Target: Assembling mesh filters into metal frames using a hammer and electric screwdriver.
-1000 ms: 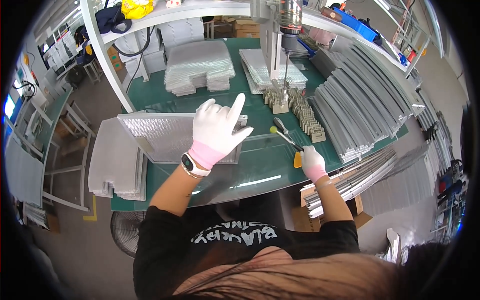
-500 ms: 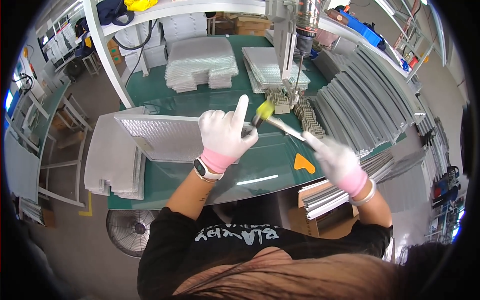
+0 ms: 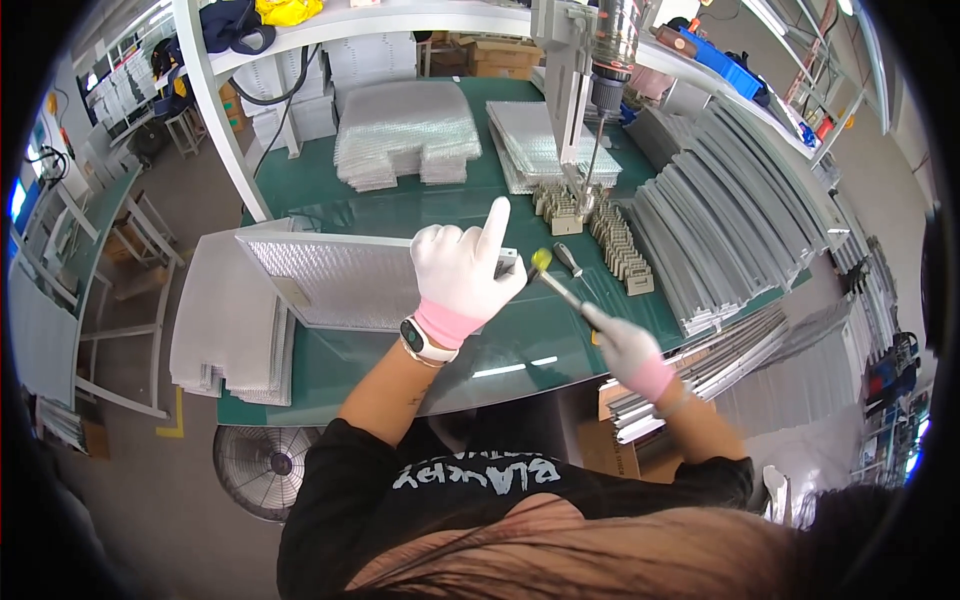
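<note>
Your left hand [image 3: 458, 268] is curled round the right end of a shiny panel [image 3: 350, 280], with its pointing finger sticking up. How hard it squeezes, you can't tell from here. The panel stands tilted on the green tabletop [image 3: 345, 362], mostly to the left of that hand. Your right hand [image 3: 628, 350] is closed round the handle of a hammer [image 3: 567, 290]. The hammer's yellow-green head is just beside your left thumb, and whether it touches the panel is hard to see.

The panel looks partly made. The sheet sits inside, and you can see thin edges along its top, its bottom and its far left side. The end under your left hand is covered, so you can't tell if that side is all the way on.

Plenty seems left over. One pile of pale sheets [image 3: 225, 310] lies to the left of your left hand, and another stack [image 3: 405, 130] lies past it. Past your right hand are rows of small metal blocks [image 3: 628, 262] and a big heap of long grey strips [image 3: 735, 215]. A screwdriver [image 3: 567, 258] lies just past the hammer, and neither hand holds it.
</note>
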A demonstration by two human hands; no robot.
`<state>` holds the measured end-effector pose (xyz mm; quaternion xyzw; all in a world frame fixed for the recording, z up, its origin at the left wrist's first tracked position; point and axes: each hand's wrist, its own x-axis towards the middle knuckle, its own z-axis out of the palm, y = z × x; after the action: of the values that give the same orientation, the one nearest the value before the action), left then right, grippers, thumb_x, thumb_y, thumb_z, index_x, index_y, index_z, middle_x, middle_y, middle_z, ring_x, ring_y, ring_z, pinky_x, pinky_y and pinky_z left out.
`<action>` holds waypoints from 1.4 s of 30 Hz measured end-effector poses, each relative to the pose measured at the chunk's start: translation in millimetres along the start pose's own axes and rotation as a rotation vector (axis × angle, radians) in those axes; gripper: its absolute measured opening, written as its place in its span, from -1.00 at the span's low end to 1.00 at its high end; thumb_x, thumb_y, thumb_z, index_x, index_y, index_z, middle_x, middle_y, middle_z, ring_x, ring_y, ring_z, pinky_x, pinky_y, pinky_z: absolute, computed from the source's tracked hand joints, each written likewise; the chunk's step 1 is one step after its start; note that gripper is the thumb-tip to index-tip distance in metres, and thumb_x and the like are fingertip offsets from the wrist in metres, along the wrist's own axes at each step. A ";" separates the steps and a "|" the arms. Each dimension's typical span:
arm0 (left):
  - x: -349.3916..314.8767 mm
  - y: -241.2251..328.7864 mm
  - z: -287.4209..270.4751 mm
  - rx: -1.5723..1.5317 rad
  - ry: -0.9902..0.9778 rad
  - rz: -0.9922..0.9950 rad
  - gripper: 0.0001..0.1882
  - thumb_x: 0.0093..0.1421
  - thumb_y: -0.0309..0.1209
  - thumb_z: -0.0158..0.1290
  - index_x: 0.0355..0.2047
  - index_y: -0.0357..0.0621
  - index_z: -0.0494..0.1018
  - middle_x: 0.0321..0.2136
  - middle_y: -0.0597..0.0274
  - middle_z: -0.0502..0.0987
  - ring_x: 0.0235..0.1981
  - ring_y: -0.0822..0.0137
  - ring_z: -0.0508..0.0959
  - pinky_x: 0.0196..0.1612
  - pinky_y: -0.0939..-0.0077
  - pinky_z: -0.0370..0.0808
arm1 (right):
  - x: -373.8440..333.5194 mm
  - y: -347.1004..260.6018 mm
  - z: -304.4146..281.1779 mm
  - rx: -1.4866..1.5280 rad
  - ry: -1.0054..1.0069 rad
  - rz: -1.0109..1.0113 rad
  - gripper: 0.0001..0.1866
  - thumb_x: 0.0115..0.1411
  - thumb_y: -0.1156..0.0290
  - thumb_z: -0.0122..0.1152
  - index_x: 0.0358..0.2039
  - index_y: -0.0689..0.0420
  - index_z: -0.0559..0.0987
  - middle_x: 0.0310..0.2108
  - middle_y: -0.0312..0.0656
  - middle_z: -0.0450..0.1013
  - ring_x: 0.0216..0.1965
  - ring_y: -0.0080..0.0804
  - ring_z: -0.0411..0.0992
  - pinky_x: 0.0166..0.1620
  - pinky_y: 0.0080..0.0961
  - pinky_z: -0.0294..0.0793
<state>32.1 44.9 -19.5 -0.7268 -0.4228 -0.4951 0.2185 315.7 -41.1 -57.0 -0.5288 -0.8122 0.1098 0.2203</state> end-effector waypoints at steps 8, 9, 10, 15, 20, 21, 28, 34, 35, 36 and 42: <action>-21.3 27.8 7.6 -0.253 0.031 0.149 -0.48 -0.20 -0.20 0.25 -0.15 -0.06 0.59 -0.73 0.39 0.28 -0.67 0.28 0.31 -0.50 0.32 0.24 | 82.8 3.3 12.9 -0.054 0.584 -0.199 -0.28 0.14 0.52 0.15 0.32 0.33 0.17 0.19 0.18 0.23 0.19 0.10 0.23 0.31 -0.07 0.12; -24.5 33.1 11.6 -0.233 0.043 0.143 -0.70 -0.20 -0.21 0.24 -0.42 -0.01 0.57 -0.74 0.38 0.28 -0.67 0.28 0.31 -0.51 0.32 0.24 | 105.7 -21.3 -26.2 0.046 0.677 -0.297 -0.28 0.12 0.57 0.12 0.33 0.31 0.18 0.31 0.16 0.12 0.28 0.04 0.17 0.36 -0.12 0.04; -29.3 32.4 16.6 -0.242 0.046 0.147 -0.70 -0.20 -0.21 0.24 -0.42 -0.01 0.57 -0.74 0.38 0.28 -0.67 0.28 0.31 -0.51 0.32 0.24 | 129.6 -33.7 -57.1 0.091 0.791 -0.327 -0.22 0.11 0.63 0.07 0.37 0.30 0.10 0.34 0.12 0.10 0.33 0.02 0.13 0.40 -0.14 -0.01; -33.3 16.7 15.7 -0.294 -0.021 0.149 -0.62 -0.27 -0.24 0.25 -0.78 0.07 0.19 -0.76 0.38 0.20 -0.67 0.26 0.30 -0.54 0.31 0.18 | 241.7 -131.4 -158.1 0.736 0.573 -0.933 -0.22 0.22 0.40 0.23 0.40 0.11 0.09 0.22 0.09 0.27 0.13 -0.26 0.38 0.14 -0.38 0.40; 11.5 12.6 -48.0 -0.281 -0.104 0.191 -0.68 -0.30 -0.24 0.25 -0.76 0.07 0.27 -0.73 0.36 0.23 -0.65 0.29 0.31 -0.51 0.30 0.19 | 238.0 -152.2 -169.1 1.261 0.230 -0.348 -0.73 0.25 0.29 0.17 -0.11 0.10 0.40 -0.50 -0.33 0.35 -0.62 -0.54 0.31 -0.54 -0.63 0.37; 14.3 11.6 -38.9 -0.307 -0.157 0.204 -0.70 -0.27 -0.25 0.25 -0.76 0.07 0.28 -0.72 0.36 0.25 -0.64 0.28 0.33 -0.50 0.29 0.21 | 233.9 -139.4 -168.8 1.465 0.159 -0.326 -0.71 0.26 0.24 0.17 -0.09 0.09 0.40 -0.50 -0.33 0.35 -0.62 -0.55 0.31 -0.56 -0.61 0.37; -15.9 4.1 17.1 -0.332 -0.414 0.094 -0.76 -0.15 -0.25 0.20 -0.78 0.01 0.39 -0.72 0.26 0.36 -0.66 0.18 0.41 -0.51 0.23 0.29 | 227.6 -153.5 -153.7 1.725 0.184 -0.520 -0.43 0.35 0.13 0.11 0.27 0.12 0.28 -0.55 -0.35 0.24 -0.66 -0.65 0.18 -0.66 -0.75 0.14; 34.7 -5.8 -12.5 -0.324 -0.062 0.190 -0.79 -0.24 -0.32 0.22 -0.72 0.03 0.36 -0.68 0.38 0.36 -0.70 0.21 0.35 -0.56 0.30 0.25 | 244.2 -128.2 -162.8 1.771 0.192 -0.525 -0.58 0.36 0.13 0.10 0.07 0.15 0.45 -0.49 -0.34 0.40 -0.65 -0.69 0.32 -0.68 -0.70 0.29; 33.1 -6.6 -6.7 -0.347 -0.061 0.206 -0.77 -0.21 -0.29 0.21 -0.76 0.04 0.34 -0.72 0.36 0.31 -0.71 0.25 0.35 -0.57 0.32 0.24 | 252.0 -119.1 -166.4 1.647 0.010 -0.695 -0.59 0.37 0.13 0.08 0.05 0.17 0.49 -0.35 -0.25 0.52 -0.48 -0.56 0.50 -0.49 -0.58 0.52; 27.9 -5.4 -2.2 -0.370 -0.058 0.221 -0.74 -0.18 -0.26 0.20 -0.79 0.05 0.32 -0.77 0.35 0.26 -0.71 0.29 0.35 -0.57 0.34 0.23 | 253.4 -112.0 -165.6 1.645 0.008 -0.679 -0.59 0.37 0.13 0.08 0.05 0.17 0.49 -0.35 -0.25 0.52 -0.48 -0.56 0.50 -0.49 -0.58 0.52; 14.8 12.8 0.0 -0.365 -0.125 0.227 -0.74 -0.20 -0.28 0.20 -0.81 0.06 0.32 -0.76 0.36 0.29 -0.71 0.30 0.35 -0.57 0.36 0.25 | 247.8 -58.6 -198.6 1.511 0.448 -0.634 -0.53 0.37 0.14 0.08 0.15 0.18 0.42 -0.02 -0.13 0.50 -0.05 -0.30 0.49 0.03 -0.42 0.49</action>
<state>45.0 43.7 -4.8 -0.8266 -0.2543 -0.4897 0.1109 277.2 148.6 201.5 0.0038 -0.5675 0.4485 0.6905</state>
